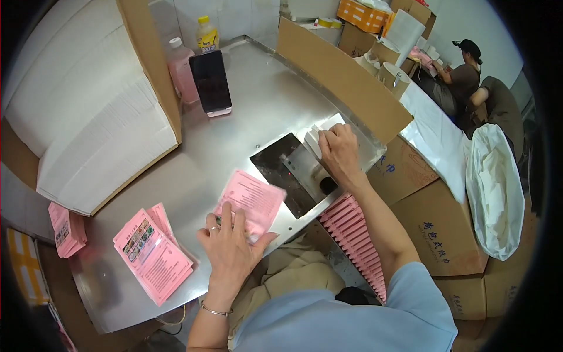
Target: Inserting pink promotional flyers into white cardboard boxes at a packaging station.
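My left hand is at the near edge of the metal table, thumb and fingers on a pink printed packet. The packet's far corner is slightly blurred. A bracelet circles that wrist. Beyond a dark rectangular opening in the tabletop, my right hand curls its fingers round a white folded stack, apparently tissues; part of it is hidden by the fingers. Beneath that hand, a metal plate sits in the opening. To the left lies a pile of similar pink packets.
A carton of white stacked sheets stands at left, more pink packets near it. A phone leans before two bottles. A cardboard strip borders the far right. Pink packets fill a row below the edge. Another person sits behind.
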The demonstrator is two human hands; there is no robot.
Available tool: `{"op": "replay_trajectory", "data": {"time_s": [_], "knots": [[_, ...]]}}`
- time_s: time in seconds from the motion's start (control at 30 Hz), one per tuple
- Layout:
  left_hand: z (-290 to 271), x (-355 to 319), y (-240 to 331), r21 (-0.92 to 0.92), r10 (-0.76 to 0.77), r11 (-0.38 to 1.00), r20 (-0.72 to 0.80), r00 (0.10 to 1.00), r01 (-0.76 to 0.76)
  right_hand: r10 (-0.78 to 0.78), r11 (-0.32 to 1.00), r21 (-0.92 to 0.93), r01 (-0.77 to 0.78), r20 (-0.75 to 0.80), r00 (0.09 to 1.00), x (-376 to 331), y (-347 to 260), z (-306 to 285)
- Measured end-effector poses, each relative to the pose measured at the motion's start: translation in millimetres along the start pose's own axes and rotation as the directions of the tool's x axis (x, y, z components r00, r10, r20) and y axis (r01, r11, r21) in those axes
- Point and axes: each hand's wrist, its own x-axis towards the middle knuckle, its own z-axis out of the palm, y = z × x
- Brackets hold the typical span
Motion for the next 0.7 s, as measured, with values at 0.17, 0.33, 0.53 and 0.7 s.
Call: {"op": "replay_trajectory", "data": {"time_s": [0.17,0.33,0.53,0.7], "knots": [[15.6,-5.0,1.1,-0.191,0.024,0.981,0.088,0.996,-0.007,-0.037,0.996,0.079,0.043,-0.080,0.996,-3.5,-1.7,-10.3],[5.8,-10.4,-10.1,-0.439,-0.001,0.897,0.136,0.991,0.061,-0.543,0.833,0.306,0.462,0.287,0.789,-71.9,-105.5,-45.1],[-4.6,0.8,7.9,-0.318,0.023,0.948,0.057,0.998,-0.004,-0.562,0.811,0.352,0.468,0.241,0.792,-58.5,-135.2,-1.7],[-29.3,3.6,-1.4,-0.488,0.018,0.868,0.212,0.977,0.090,-0.186,0.932,0.351,0.088,0.256,0.949,-48.7,-68.2,21.7]]}}
